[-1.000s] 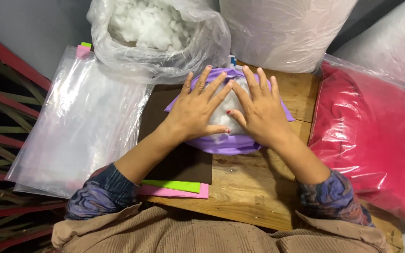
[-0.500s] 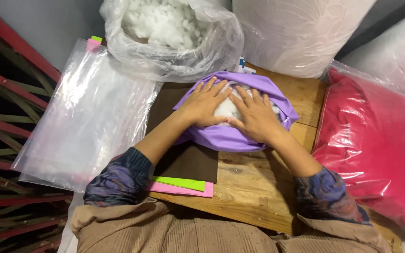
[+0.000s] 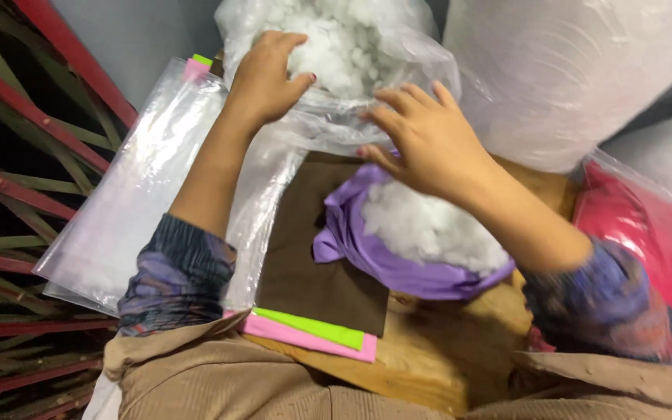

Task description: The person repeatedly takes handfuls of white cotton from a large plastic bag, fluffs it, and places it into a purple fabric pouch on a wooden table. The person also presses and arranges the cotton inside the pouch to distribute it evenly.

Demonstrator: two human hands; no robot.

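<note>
1. Head view, looking down: the purple fabric cover (image 3: 398,260), lying open on the wooden table (image 3: 421,365) and heaped with white stuffing (image 3: 429,229), served as the landmark
2. Beyond the cover, at the table's far edge, stood the clear plastic bag (image 3: 336,54) of loose white fibre fill; its mouth faced the person
3. The left hand (image 3: 266,78) was up beyond the cover and to its left, at the bag's mouth, fingers curled and gripping the plastic rim with fill just beneath them
4. The right hand (image 3: 429,144) hovered directly above the cover's far edge, between cover and bag; fingers spread and loosely bent, touching the bag's crumpled plastic, grasping nothing
5. The fill lay ahead of both sets of fingers; the left hand was the nearer to it
6. The cover's long axis ran roughly left to right across the table
7. Left of the cover lay a dark brown sheet (image 3: 313,264), with green and pink strips (image 3: 313,330) at its near edge
8. Right of the cover sat a red bagged bundle (image 3: 647,225)
</note>
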